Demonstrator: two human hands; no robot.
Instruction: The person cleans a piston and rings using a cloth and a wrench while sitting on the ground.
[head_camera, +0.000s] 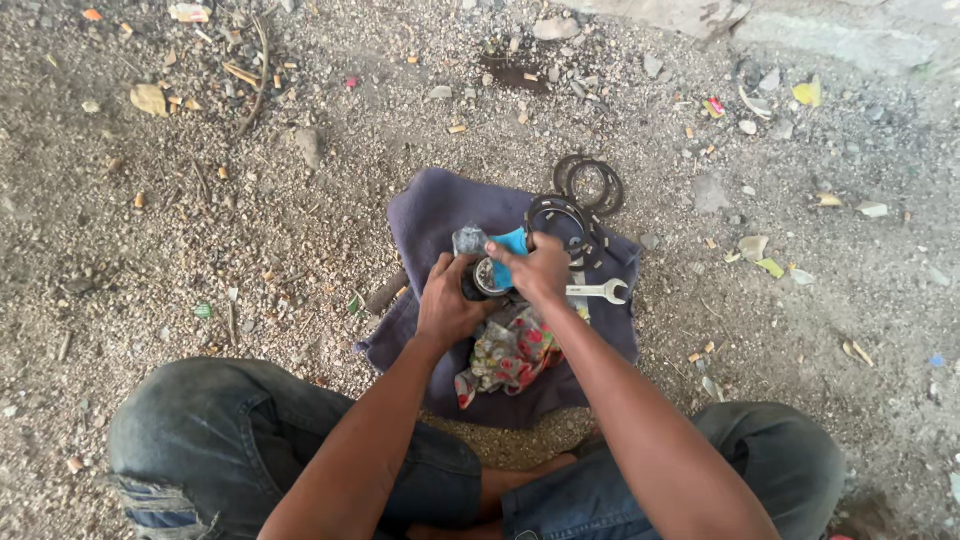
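In the frame centre, the left hand is clamped around a round metal part; the right hand presses a blue cloth on it, above the purple fabric mat.

A person seen from above, bare-armed and in worn denim.

Both arms are bare to past the elbow, with no sleeves, watch or rings in view on the left hand or right hand. The jeans are faded dark blue-grey denim, frayed and torn at the left knee. Bare feet show between the legs.
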